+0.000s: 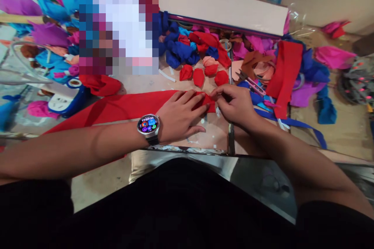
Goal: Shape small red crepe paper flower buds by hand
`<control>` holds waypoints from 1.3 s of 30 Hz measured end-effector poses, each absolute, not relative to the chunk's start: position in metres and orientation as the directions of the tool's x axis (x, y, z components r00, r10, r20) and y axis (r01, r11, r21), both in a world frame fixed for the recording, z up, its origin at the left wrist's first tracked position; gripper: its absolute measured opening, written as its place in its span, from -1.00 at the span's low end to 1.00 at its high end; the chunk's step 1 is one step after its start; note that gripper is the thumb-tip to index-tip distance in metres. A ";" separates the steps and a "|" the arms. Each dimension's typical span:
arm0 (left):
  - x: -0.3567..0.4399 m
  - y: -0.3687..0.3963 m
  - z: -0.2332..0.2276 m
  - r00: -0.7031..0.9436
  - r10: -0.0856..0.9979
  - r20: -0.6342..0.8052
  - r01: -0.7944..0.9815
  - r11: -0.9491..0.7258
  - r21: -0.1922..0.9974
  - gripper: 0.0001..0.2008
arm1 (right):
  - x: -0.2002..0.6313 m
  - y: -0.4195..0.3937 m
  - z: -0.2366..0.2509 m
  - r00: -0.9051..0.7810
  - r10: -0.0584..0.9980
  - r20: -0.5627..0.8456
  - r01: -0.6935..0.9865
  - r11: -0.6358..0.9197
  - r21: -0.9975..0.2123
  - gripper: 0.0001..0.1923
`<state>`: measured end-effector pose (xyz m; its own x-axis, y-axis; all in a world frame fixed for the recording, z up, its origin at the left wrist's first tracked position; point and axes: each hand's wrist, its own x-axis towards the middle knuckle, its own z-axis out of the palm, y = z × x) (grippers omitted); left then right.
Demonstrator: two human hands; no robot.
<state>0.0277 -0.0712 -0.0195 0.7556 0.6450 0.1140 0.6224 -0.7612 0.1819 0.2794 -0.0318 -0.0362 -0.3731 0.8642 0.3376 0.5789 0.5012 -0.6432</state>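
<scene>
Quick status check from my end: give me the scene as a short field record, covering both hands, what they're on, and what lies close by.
left hand: flat on the red strip, watch on the wrist
right hand: pinching the folded end of the strip
red strip: long, lying across the board, running off to the left
folded red pieces: small group just beyond the hands
snips: lying right of the pieces, untouched
blue scraps: heaped behind the pieces
white box: along the far edge
</scene>
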 end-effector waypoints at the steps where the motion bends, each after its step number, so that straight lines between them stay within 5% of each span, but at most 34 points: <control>1: 0.027 -0.071 -0.020 0.757 0.643 0.114 0.621 -0.763 0.180 -0.28 | 0.279 -0.032 -0.036 -0.378 0.864 0.333 0.575 0.501 -0.647 -0.69; 39: 0.025 -0.069 -0.021 0.770 0.628 0.116 0.596 -0.772 0.223 -0.31 | 0.284 -0.033 -0.034 -0.582 0.753 0.306 0.548 0.642 -0.536 -0.61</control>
